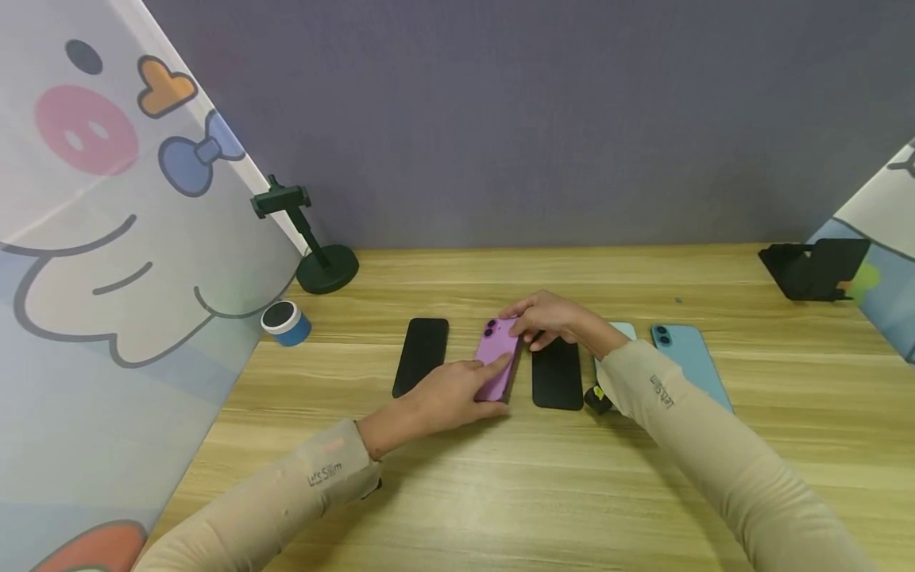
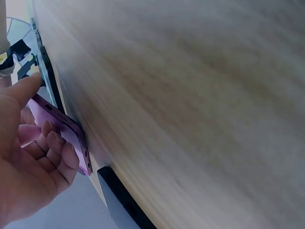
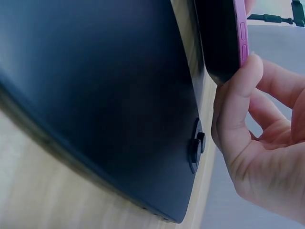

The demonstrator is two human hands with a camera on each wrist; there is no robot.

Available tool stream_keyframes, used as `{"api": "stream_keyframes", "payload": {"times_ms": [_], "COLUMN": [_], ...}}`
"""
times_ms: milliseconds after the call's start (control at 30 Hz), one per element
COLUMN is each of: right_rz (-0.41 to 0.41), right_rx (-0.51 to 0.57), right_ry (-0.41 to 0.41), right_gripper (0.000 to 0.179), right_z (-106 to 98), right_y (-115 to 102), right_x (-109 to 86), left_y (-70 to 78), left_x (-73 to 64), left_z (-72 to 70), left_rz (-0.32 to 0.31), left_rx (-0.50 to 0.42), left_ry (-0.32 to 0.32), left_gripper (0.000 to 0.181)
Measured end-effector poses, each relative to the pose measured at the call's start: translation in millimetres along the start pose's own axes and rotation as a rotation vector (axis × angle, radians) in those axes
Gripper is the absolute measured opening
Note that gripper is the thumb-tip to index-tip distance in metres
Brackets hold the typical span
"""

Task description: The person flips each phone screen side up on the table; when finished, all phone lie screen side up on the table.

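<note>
A pink phone (image 1: 493, 343), its twin-camera back facing up, is held between both hands above the wooden table. My left hand (image 1: 453, 395) grips its lower left part, one finger stretched across the back and the thumb by the bottom edge. At the top right corner my right hand (image 1: 549, 314) pinches it. The right wrist view shows the dark screen side of the pink phone (image 3: 242, 36) tilted off the table, fingertips at its side-button edge. Black phones lie on either side, one to the left (image 1: 420, 357) and one to the right (image 1: 557, 377).
A pale green phone (image 1: 624, 329), partly hidden by the right forearm, and a blue phone (image 1: 692, 364) lie further right. Back left are a dark phone stand (image 1: 325, 270) and a blue-and-white jar (image 1: 286, 322). A black stand (image 1: 822, 270) stands back right, before a grey partition (image 1: 529, 127).
</note>
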State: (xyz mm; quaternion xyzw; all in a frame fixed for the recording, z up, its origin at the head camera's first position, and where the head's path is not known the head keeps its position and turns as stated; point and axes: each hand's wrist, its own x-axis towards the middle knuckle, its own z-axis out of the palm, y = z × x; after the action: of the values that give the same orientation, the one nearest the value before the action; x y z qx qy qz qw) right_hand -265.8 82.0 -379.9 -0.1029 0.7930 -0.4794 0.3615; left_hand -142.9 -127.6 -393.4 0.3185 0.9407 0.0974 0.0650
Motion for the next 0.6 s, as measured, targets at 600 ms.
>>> {"api": "stream_keyframes", "payload": {"times_ms": [600], "right_rz": [-0.009], "right_rx": [0.031], "right_ry": [-0.018], "right_gripper": [0.048], "right_z": [0.4], "right_y": [-6.1], "right_x": [-1.1], "left_y": [-7.2], "left_x": [-5.1], "left_z": [-4.8], "left_rz": [0.011], "left_rx": [-0.158], "left_ry": [0.015], "left_gripper": [0.076]}}
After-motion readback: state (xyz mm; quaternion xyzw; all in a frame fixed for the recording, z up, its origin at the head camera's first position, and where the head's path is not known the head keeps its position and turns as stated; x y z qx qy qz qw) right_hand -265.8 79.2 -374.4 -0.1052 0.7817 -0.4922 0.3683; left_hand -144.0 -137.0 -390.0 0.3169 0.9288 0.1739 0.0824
